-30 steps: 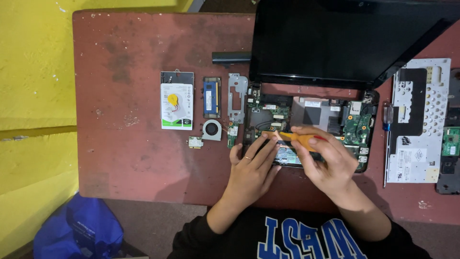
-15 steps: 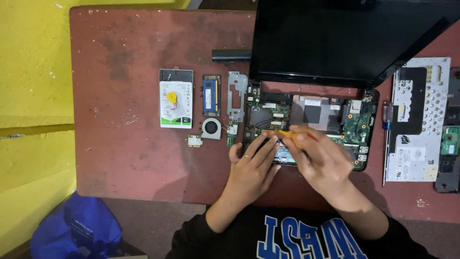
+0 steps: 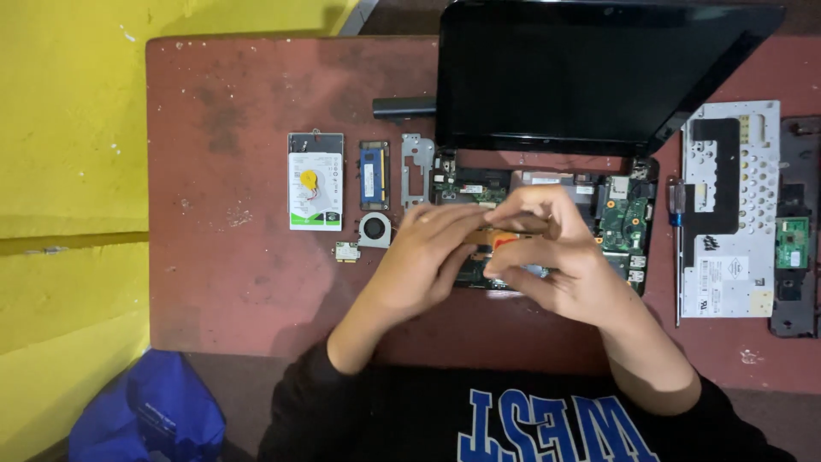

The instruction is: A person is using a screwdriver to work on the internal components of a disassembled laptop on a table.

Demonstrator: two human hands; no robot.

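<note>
Both hands meet over opened laptop base (image 3: 629, 218) on bench (image 3: 231, 265). Right hand (image 3: 560, 265) fingers pinch orange-handled tool (image 3: 496, 237); left hand (image 3: 423, 257) fingers curled, touching same tool. Small fan (image 3: 375, 229) just left of left fingers, hard drive (image 3: 315, 181) beyond

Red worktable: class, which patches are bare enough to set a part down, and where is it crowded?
Bare: the wide strip of the red worktable left of the white-labelled hard drive, and the front edge below the small round fan. Crowded: the opened laptop base under both hands, and the silver perforated metal plate at right.
</note>
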